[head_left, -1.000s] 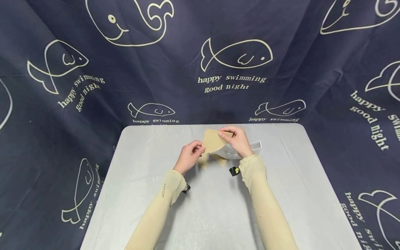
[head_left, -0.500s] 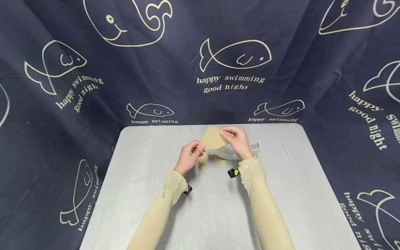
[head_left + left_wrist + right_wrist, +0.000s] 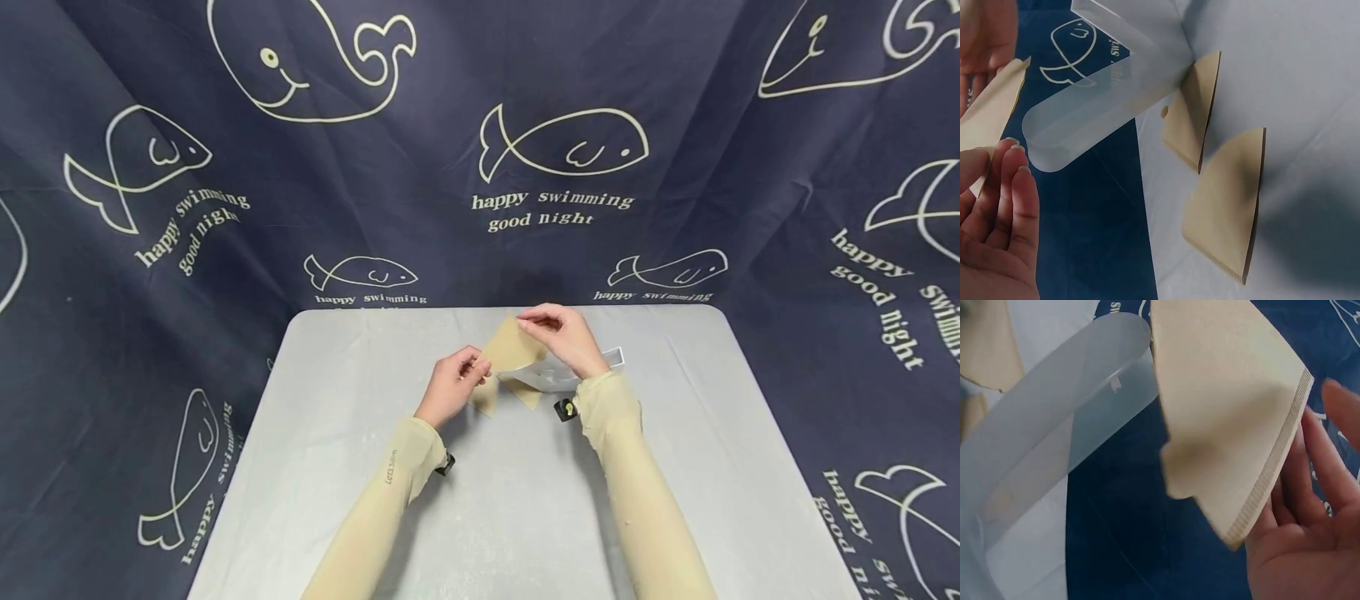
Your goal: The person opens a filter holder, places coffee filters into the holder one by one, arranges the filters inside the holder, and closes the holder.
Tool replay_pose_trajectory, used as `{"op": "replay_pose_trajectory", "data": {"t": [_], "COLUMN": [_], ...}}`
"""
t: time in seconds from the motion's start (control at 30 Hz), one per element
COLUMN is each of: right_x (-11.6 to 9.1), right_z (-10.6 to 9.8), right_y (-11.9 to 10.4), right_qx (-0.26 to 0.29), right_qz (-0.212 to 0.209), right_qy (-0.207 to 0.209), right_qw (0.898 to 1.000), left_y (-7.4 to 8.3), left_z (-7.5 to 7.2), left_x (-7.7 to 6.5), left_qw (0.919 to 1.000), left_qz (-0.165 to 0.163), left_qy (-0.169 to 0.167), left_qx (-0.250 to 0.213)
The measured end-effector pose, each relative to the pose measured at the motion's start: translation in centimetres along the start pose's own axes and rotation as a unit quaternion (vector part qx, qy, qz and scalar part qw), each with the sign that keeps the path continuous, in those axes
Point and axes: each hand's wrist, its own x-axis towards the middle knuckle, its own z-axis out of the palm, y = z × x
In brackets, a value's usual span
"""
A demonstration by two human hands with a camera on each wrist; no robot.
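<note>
My left hand (image 3: 452,382) pinches a tan paper coffee filter (image 3: 513,343) between thumb and fingers at its left end. My right hand (image 3: 566,337) is at the filter's upper right; in the right wrist view its fingers lie behind the crimped seam while the thumb stands off the paper. Just below the raised filter is a translucent plastic holder (image 3: 1141,69) with a rounded flap, partly covered by the right hand in the head view. Two more coffee filters lie on the table, one filter (image 3: 1225,206) nearer the left wrist and another filter (image 3: 1194,109) beside the holder.
A pale grey cloth covers the table (image 3: 495,517). Its far edge meets a dark blue curtain (image 3: 450,167) printed with fish, close behind the hands. A black wrist camera (image 3: 566,409) hangs beside the right sleeve.
The held filter has tilted and turned, its left corner staying in my left hand. My right hand's grasp along its upper edge has shifted, and the thumb is now off the paper.
</note>
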Motion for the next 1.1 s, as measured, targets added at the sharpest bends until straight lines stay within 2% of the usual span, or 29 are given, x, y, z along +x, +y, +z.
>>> {"op": "replay_pose_trajectory", "data": {"t": [0.17, 0.33, 0.5, 0.67, 0.83, 0.93, 1.1], "right_x": [-0.2, -1.4, -1.8, -1.4, -1.1, -1.3, -1.2], "right_z": [0.4, 0.3, 0.1, 0.5, 1.4, 1.8, 1.9], "right_y": [-1.6, -3.6, -2.9, -1.2, 0.7, 1.0, 1.0], "right_qx": [-0.032, -0.007, 0.064, 0.120, 0.137, 0.140, 0.143], "right_qz": [-0.008, 0.009, 0.039, 0.029, 0.021, 0.024, 0.013], "right_qy": [-0.037, -0.024, 0.016, 0.050, 0.053, 0.047, 0.042], "right_qw": [0.999, 1.000, 0.997, 0.991, 0.989, 0.989, 0.989], "left_y": [0.1, 0.0, -0.2, -0.1, 0.3, 0.2, 0.1], "left_z": [0.1, 0.1, 0.3, 0.8, 1.5, 1.8, 1.6], "left_x": [0.0, -0.1, -0.1, 0.0, 0.0, 0.0, -0.2], "left_qw": [1.0000, 0.9993, 0.9966, 0.9923, 0.9925, 0.9940, 0.9952], "left_qz": [0.000, -0.016, -0.024, -0.027, -0.031, -0.030, -0.021], "left_qy": [-0.003, 0.016, 0.032, 0.031, 0.043, 0.057, 0.063], "left_qx": [0.003, -0.029, -0.072, -0.117, -0.110, -0.088, -0.072]}}
